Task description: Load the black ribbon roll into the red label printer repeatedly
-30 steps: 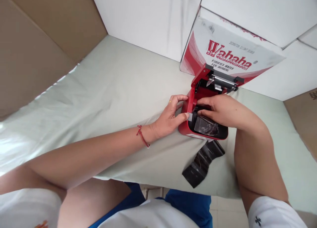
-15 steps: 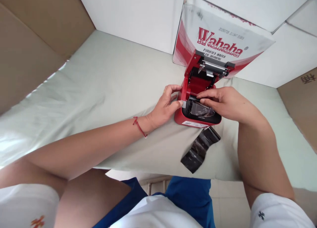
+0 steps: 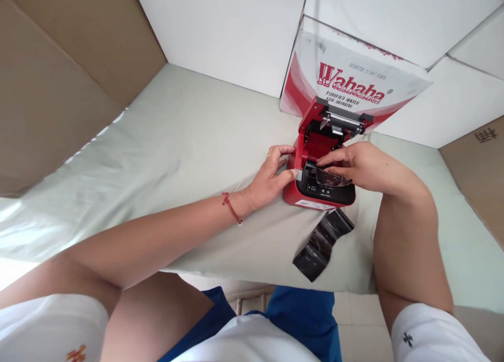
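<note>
A red and black label printer [image 3: 292, 194] stands on the cloth with its lid [image 3: 315, 113] tilted up at the back. My left hand [image 3: 271, 176] grips the printer's left wall, thumb on the grey tab at the front corner and fingers along the side. Inside the open body, my right hand [image 3: 356, 168] has its fingers at a dark ribbon roll, pinching the shiny black ribbon [image 3: 333, 179], whose loose end sticks up over the front panel. The fingertips are partly hidden in the printer. A crumpled strip of black ribbon [image 3: 321, 246] lies on the cloth in front.
Behind the printer is a white and red Wahaha water carton [image 3: 354, 63], close to the raised lid. White panels [image 3: 224, 31] line the back. Brown cardboard [image 3: 79, 47] stands at the left and more cardboard [image 3: 480, 162] at the right. Pale green cloth [image 3: 189, 136] covers the surface.
My right hand has lifted the ribbon's loose end off the front panel, showing the panel's buttons. My left hand keeps its hold on the printer. The whole view has shifted slightly.
</note>
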`<state>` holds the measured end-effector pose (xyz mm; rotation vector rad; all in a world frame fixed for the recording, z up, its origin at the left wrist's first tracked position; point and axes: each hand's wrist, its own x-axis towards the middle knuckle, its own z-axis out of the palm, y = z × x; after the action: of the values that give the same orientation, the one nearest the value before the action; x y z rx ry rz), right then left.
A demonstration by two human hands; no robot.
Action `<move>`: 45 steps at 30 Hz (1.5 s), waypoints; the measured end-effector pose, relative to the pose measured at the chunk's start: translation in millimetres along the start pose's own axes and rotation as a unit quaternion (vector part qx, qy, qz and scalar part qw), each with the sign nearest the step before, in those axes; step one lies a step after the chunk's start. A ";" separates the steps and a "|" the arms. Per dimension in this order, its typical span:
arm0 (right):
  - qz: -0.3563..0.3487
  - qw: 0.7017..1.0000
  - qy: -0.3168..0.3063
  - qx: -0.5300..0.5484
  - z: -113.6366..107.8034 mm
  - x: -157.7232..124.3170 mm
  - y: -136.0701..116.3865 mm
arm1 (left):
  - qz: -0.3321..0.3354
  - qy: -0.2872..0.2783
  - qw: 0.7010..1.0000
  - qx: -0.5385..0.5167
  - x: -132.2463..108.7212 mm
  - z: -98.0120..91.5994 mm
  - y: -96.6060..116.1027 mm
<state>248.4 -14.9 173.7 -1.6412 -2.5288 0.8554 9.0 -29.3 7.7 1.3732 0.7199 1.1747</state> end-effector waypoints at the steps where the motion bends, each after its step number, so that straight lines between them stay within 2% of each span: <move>1: -0.009 1.000 -0.018 -0.017 -4.2 2.2 -1.4 | 0.002 -0.001 1.000 -0.001 -0.1 -0.2 -0.2; 5: -0.036 0.993 -0.058 -0.092 -14.4 8.2 -6.0 | 0.002 -0.002 1.000 -0.006 -0.4 -1.4 0.0; 12: -0.024 0.990 -0.050 -0.128 -12.5 10.3 -8.5 | -0.012 -0.004 1.000 -0.013 -0.8 -1.2 3.9; 20: -0.058 0.988 -0.063 -0.125 -11.4 15.5 -2.4 | -0.021 -0.001 1.000 -0.020 -1.1 -1.8 2.8; 26: -0.074 0.988 -0.049 -0.124 -9.7 17.5 -0.9 | -0.018 -0.001 1.000 0.009 -5.1 -1.4 6.3; 28: -0.079 0.988 -0.055 -0.118 -9.4 17.5 -1.3 | 0.015 0.010 0.998 0.063 -10.2 -2.0 10.7; 31: -0.083 0.988 -0.065 -0.114 -8.8 18.4 -2.4 | 0.124 0.018 0.976 0.176 -20.3 -2.7 17.1; 34: -0.073 0.988 -0.061 -0.119 -8.7 19.4 -5.2 | 0.253 -0.044 0.933 0.254 -30.0 -0.8 18.6; 37: -0.074 0.990 -0.055 -0.105 -10.4 14.9 -10.3 | 0.341 -0.117 0.880 0.308 -36.3 4.0 15.7; 39: -0.079 0.995 0.009 -0.068 -12.5 7.5 -14.0 | 0.376 -0.123 0.850 0.347 -38.7 7.5 14.6; 40: -0.082 0.993 0.081 -0.038 -13.5 3.4 -15.3 | 0.392 -0.111 0.836 0.368 -39.5 9.2 15.0; 41: -0.087 0.980 0.180 -0.006 -14.4 -0.3 -15.9 | 0.409 -0.093 0.821 0.388 -40.2 10.7 16.1; 43: -0.096 0.921 0.375 0.034 -15.6 -4.7 -14.4 | 0.443 -0.055 0.791 0.419 -41.4 13.3 20.3; 44: -0.099 0.893 0.439 0.026 -15.9 -4.8 -12.2 | 0.458 -0.047 0.779 0.426 -42.0 14.3 23.1; 45: -0.097 0.878 0.469 0.001 -16.1 -3.5 -9.3 | 0.470 -0.047 0.771 0.427 -42.5 15.1 26.0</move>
<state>246.9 -13.7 192.6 -1.2836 -1.9072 -0.0148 4.3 -78.3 24.6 2.7560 0.4767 1.5800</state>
